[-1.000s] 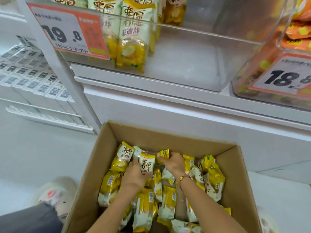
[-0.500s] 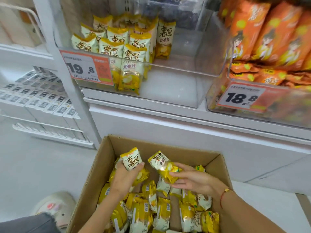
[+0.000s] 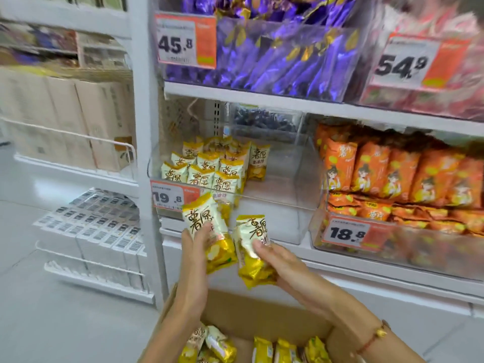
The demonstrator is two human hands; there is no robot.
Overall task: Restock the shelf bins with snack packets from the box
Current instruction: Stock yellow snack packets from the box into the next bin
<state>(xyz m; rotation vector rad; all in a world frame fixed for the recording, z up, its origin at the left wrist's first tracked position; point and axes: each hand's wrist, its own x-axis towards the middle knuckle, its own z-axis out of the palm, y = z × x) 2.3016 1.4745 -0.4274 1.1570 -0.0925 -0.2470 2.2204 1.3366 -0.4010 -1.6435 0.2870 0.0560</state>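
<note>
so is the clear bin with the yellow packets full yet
No, partly full. The yellow packets crowd the left side of the clear bin; its right side is bare.

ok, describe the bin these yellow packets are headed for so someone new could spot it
Start at the white shelf post and take the middle shelf level. The clear bin just right of it carries the 19.8 price tag. It holds yellow packets only on its left, unlike the full orange-packet bin beside it.

left hand [image 3: 195, 247], right hand [image 3: 277, 258], each seemingly holding packet
</note>
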